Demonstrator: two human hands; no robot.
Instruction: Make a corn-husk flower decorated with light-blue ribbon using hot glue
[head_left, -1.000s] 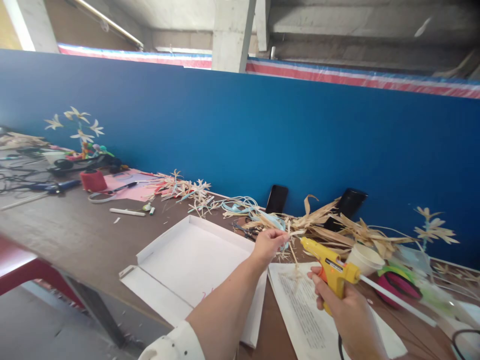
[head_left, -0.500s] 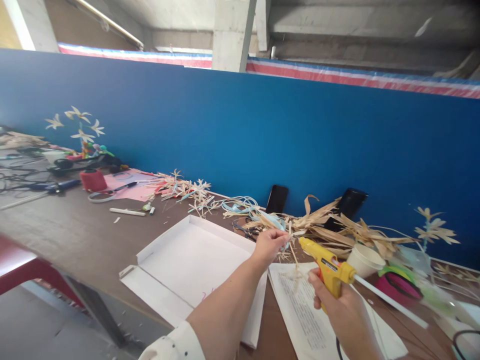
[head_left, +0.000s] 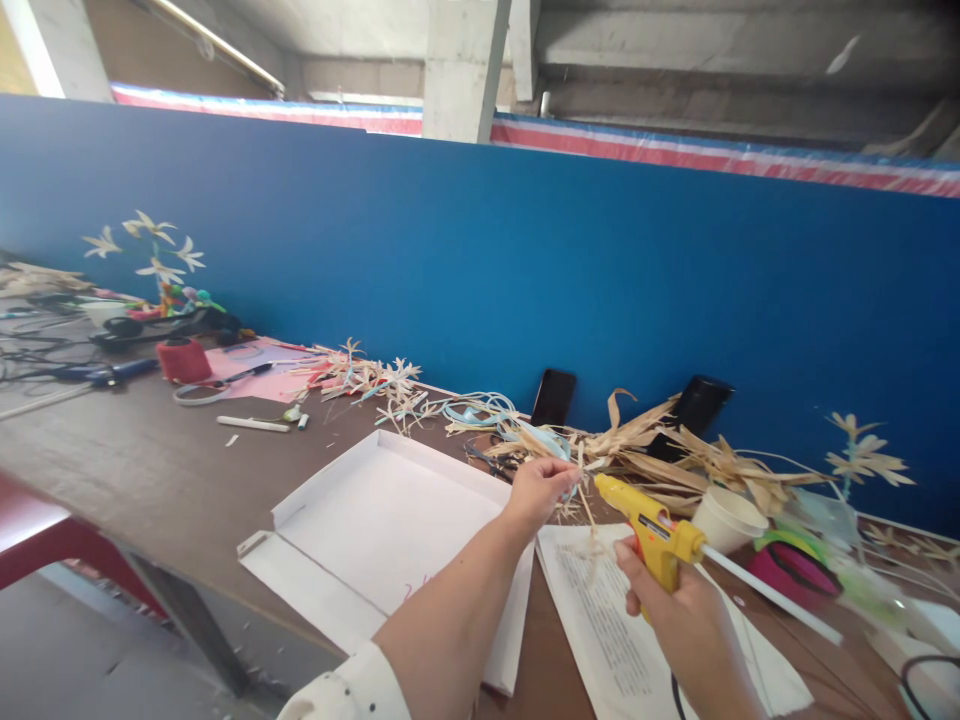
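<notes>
Pinching left hand [head_left: 541,490]: thumb and fingertips were closed on a thin pale strip [head_left: 589,507], held above the table [head_left: 161,440], toward its far edge.
Right hand [head_left: 688,612]: fingers were wrapped around the handle of a yellow glue gun [head_left: 654,528], its nozzle just beside the strip, a white glue stick [head_left: 772,595] jutting from its back.
White tray [head_left: 360,520]: it lay at the table's near edge.
Printed paper [head_left: 607,625]: it lay right of the tray, partly hidden by the right hand.
Far edge: dried husks [head_left: 626,438] were heaped below a blue partition [head_left: 450,260].
</notes>
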